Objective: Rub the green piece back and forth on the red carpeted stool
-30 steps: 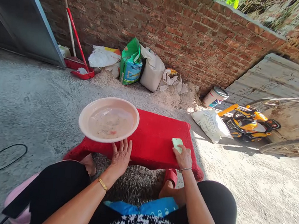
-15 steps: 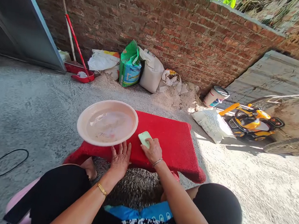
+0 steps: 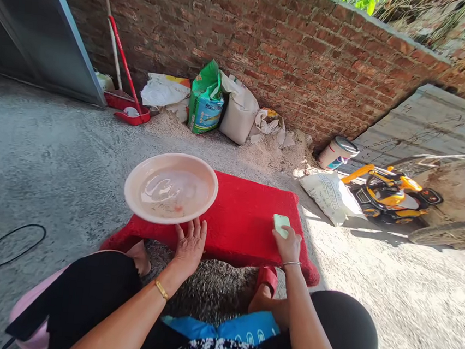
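Observation:
A red cloth [image 3: 245,208] covers a low bench or table in front of my knees. My right hand [image 3: 290,245] is closed around the near end of a pale green scrub brush [image 3: 281,223], which lies flat against the cloth near its right side; any bristles are hidden underneath. On the left end stands a wide pale pink basin [image 3: 132,192] with cloudy water in it. My left hand [image 3: 190,244] rests with spread fingers on the cloth's near edge, fingertips close to the basin's rim. It holds nothing.
Along the brick wall [image 3: 293,54] stand a green bag [image 3: 206,103], a white sack [image 3: 240,112], a bucket [image 3: 337,153] and a red dustpan [image 3: 133,115]. A yellow toy digger [image 3: 394,198] is at the right. A black cable [image 3: 8,240] lies on the floor to the left.
My right hand has slid the scrub brush rightward across the red cloth. My left hand stays at the near edge below the basin. The view has shifted slightly.

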The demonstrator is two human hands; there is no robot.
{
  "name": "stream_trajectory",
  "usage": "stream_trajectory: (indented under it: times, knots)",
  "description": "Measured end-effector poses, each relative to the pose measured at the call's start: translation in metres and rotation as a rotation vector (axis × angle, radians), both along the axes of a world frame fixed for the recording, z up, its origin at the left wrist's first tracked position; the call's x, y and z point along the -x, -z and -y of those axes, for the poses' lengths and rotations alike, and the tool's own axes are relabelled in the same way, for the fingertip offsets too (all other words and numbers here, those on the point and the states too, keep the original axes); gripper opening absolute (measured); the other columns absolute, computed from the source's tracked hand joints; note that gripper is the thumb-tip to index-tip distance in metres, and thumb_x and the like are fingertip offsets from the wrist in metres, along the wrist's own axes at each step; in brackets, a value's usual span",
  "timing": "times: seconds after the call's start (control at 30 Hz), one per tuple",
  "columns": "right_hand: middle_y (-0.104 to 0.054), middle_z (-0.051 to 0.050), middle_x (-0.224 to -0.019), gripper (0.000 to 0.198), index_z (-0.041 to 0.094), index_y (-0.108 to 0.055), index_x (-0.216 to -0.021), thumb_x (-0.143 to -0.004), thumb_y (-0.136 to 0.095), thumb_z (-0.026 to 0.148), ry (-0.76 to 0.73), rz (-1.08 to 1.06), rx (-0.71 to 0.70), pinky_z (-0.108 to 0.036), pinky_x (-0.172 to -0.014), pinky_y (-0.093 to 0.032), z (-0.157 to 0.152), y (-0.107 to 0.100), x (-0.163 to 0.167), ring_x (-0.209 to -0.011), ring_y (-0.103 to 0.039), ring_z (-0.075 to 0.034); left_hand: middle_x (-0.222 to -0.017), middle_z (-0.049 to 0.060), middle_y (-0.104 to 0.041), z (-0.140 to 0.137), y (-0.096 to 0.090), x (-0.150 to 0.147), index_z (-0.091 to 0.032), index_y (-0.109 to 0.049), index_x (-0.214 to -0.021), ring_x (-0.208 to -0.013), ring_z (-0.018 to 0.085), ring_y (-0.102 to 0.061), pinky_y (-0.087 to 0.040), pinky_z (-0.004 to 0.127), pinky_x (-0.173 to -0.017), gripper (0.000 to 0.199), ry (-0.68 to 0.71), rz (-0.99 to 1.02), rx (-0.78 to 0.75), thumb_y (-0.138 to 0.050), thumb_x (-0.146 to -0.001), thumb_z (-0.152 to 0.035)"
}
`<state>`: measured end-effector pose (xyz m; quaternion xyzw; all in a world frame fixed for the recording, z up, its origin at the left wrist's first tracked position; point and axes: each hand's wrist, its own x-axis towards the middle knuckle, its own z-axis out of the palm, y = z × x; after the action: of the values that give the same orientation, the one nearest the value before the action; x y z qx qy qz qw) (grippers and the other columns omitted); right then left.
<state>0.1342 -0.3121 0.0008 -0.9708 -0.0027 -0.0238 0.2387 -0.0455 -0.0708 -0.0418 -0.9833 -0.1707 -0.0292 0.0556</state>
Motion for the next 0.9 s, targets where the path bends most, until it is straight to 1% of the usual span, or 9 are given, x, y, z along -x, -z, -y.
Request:
stream_trajectory:
  times: [0.13, 0.23, 0.33, 0.47, 0.57, 0.67, 0.73, 0.8, 0.9]
  knots:
    - [-0.057, -0.008, -0.099, 0.042, 0.02, -0.064, -0.11, -0.07, -0.067, 0.032, -0.359, 0.036, -0.108, -0.033, -0.085, -0.044, -0.083, 0.011, 0.031, -0.095, -0.056, -0.023, -0.149, 0.026, -0.027, -0.001, -0.006, 0.0, -0.01, -0.033, -0.144, -0.139, 0.039, -0.023, -0.012, 0.07, -0.107, 0.068, -0.004, -0.038, -0.01, -0.057, -0.082, -0.028]
    - [-0.055, -0.008, -0.1, 0.041, 0.023, -0.065, -0.11, -0.07, -0.069, 0.029, -0.527, 0.078, -0.101, -0.035, -0.086, -0.044, -0.117, 0.015, 0.039, -0.094, -0.055, -0.023, -0.149, 0.026, -0.027, 0.0, -0.013, -0.001, -0.011, -0.034, -0.143, -0.138, 0.039, -0.024, -0.013, 0.07, -0.106, 0.073, -0.006, -0.055, -0.034, -0.062, -0.079, -0.033]
    - [-0.054, -0.008, -0.101, 0.039, 0.022, -0.065, -0.109, -0.071, -0.069, 0.031, -0.497, 0.074, -0.083, -0.035, -0.086, -0.044, -0.1, 0.016, 0.026, -0.094, -0.055, -0.023, -0.149, 0.025, -0.029, 0.003, -0.018, 0.0, -0.011, -0.036, -0.142, -0.138, 0.04, -0.025, -0.018, 0.068, -0.106, 0.07, -0.007, -0.072, -0.004, -0.061, -0.08, -0.031]
    - [-0.055, -0.009, -0.1, 0.043, 0.02, -0.063, -0.113, -0.075, -0.064, 0.04, -0.25, 0.048, -0.025, -0.037, -0.088, -0.043, -0.02, 0.013, -0.006, -0.101, -0.053, -0.026, -0.145, 0.023, -0.038, 0.018, -0.034, 0.011, -0.012, -0.046, -0.136, -0.134, 0.039, -0.033, -0.025, 0.061, -0.106, 0.059, 0.034, -0.073, 0.144, -0.059, -0.081, -0.029]
    - [-0.056, -0.013, -0.104, 0.051, 0.018, -0.061, -0.118, -0.075, -0.062, 0.046, 0.02, -0.023, 0.034, -0.039, -0.088, -0.042, 0.038, 0.009, -0.021, -0.103, -0.054, -0.028, -0.121, 0.014, -0.061, 0.034, -0.068, 0.029, -0.019, -0.066, -0.106, -0.118, 0.029, -0.05, -0.032, 0.052, -0.103, 0.025, 0.245, -0.036, 0.456, -0.054, -0.086, -0.029]
    - [-0.056, -0.013, -0.106, 0.053, 0.017, -0.061, -0.118, -0.073, -0.063, 0.047, 0.103, -0.038, 0.028, -0.039, -0.088, -0.042, 0.05, 0.003, -0.017, -0.102, -0.055, -0.028, -0.081, 0.003, -0.065, 0.041, -0.122, 0.053, -0.02, -0.064, -0.078, -0.085, 0.015, -0.057, -0.041, 0.035, -0.089, 0.023, 0.433, 0.026, 0.919, -0.049, -0.09, -0.032]
    - [-0.058, -0.011, -0.102, 0.049, 0.019, -0.064, -0.112, -0.073, -0.063, 0.046, -0.038, 0.01, -0.009, -0.037, -0.087, -0.043, 0.028, 0.0, -0.003, -0.102, -0.055, -0.027, -0.076, 0.002, -0.062, 0.039, -0.16, 0.07, -0.019, -0.062, -0.079, -0.076, 0.012, -0.054, -0.042, 0.028, -0.08, 0.026, 0.538, 0.088, 1.208, -0.046, -0.092, -0.036]
    - [-0.058, -0.008, -0.098, 0.041, 0.02, -0.066, -0.107, -0.073, -0.064, 0.044, -0.263, 0.049, -0.07, -0.034, -0.086, -0.044, -0.014, 0.0, 0.018, -0.099, -0.055, -0.024, -0.08, 0.004, -0.063, 0.031, -0.193, 0.085, -0.02, -0.062, -0.085, -0.077, 0.012, -0.056, -0.045, 0.025, -0.075, 0.03, 0.738, 0.103, 1.457, -0.042, -0.093, -0.04]
    - [-0.055, -0.006, -0.096, 0.035, 0.022, -0.067, -0.105, -0.075, -0.066, 0.04, -0.537, 0.037, -0.149, -0.031, -0.081, -0.046, -0.087, 0.006, 0.052, -0.09, -0.057, -0.02, -0.086, 0.005, -0.066, 0.02, -0.227, 0.105, -0.027, -0.065, -0.097, -0.082, 0.014, -0.061, -0.051, 0.025, -0.073, 0.031, 0.951, 0.098, 1.637, -0.041, -0.091, -0.046]
